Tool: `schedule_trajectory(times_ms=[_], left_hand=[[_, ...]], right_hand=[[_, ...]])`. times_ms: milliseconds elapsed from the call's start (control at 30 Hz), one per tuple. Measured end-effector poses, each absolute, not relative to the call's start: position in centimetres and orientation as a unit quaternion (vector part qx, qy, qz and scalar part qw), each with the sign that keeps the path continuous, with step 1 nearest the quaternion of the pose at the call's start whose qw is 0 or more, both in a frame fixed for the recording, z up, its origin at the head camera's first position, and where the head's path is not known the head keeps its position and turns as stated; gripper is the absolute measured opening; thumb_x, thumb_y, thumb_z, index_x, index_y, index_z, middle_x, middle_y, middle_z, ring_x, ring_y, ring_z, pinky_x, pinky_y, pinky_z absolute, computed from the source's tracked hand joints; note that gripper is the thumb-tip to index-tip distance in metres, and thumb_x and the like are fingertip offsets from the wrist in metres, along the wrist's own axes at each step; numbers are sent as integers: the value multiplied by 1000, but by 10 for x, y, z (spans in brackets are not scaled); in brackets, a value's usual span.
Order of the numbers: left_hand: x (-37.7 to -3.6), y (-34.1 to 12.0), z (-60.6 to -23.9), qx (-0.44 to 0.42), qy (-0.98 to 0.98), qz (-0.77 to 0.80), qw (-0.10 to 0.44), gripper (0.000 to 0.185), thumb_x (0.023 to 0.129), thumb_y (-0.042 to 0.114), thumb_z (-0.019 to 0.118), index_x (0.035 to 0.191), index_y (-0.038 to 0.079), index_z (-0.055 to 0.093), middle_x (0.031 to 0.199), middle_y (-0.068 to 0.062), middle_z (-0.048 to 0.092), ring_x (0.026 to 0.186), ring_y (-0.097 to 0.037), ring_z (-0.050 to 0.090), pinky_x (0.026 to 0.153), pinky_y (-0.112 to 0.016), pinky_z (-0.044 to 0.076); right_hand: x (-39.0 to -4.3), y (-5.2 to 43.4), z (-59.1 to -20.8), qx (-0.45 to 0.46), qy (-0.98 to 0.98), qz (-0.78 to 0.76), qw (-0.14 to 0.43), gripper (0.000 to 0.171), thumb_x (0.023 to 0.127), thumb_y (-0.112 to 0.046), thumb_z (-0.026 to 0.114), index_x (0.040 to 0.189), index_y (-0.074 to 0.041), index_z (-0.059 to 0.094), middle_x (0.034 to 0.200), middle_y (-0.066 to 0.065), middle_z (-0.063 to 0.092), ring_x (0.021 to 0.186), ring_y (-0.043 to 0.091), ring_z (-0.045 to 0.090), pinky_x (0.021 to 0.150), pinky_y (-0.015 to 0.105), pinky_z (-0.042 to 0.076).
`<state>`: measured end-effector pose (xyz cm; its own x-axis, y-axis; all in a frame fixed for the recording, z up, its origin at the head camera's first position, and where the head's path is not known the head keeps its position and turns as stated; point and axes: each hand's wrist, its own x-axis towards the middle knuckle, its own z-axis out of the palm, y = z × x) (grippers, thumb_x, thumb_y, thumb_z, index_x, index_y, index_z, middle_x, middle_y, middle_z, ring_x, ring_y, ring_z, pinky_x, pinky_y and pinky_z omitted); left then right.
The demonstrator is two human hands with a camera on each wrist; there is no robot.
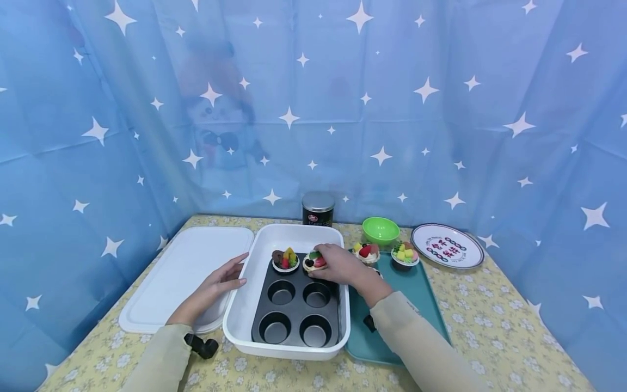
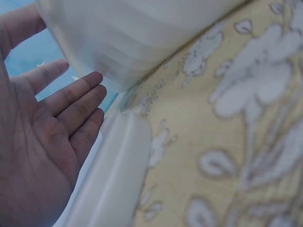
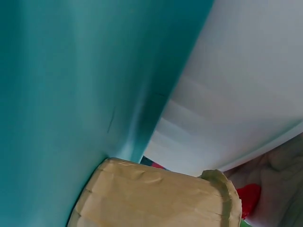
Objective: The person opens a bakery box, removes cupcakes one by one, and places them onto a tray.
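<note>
My right hand [image 1: 340,265] reaches over the right wall of a white plastic bin [image 1: 238,321] and grips a fruit-topped cupcake [image 1: 313,262] at the back right cup of a dark muffin tin [image 1: 299,302]. Whether the cupcake is fully seated in the cup is hidden by the hand. Another cupcake [image 1: 285,261], with chocolate and fruit on top, sits in the back left cup. At the bin's left wall, my left hand [image 2: 42,127] has its fingers extended, with the fingertips at the outer side. The other visible cups hold nothing.
A white lid [image 1: 181,277] lies left of the bin. On the right, a teal tray [image 1: 416,294] carries cupcakes, including one with yellow fruit [image 1: 405,256]. Behind stand a black canister [image 1: 317,209], a green bowl [image 1: 380,231] and a white plate [image 1: 448,246].
</note>
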<state>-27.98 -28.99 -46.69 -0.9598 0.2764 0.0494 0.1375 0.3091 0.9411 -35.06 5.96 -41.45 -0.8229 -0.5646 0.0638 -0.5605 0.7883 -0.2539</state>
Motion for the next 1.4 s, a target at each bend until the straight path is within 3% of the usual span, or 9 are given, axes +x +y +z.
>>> schedule_trajectory(times_ms=[733,1400], left_hand=[[-280,-291,-468,132,806,574,57,67,99,35,63,158,34,31,151,-10,47,140,-35,43,113,-59,32],[-278,-290,-468,136,802,578,58,67,100,36,62,158,33,31,149,-9,49,138,-33,45,112,-59,32]], right_hand=[[-348,61,-417,-311,942,-128,-19,69,89,-49,75,140,-9,54,132,9,60,119,23,58,98,40,50],[-346,59,-416,-321,939,-112,-43,66,88,-50,75,137,-11,56,122,4,61,107,17,57,92,36,52]])
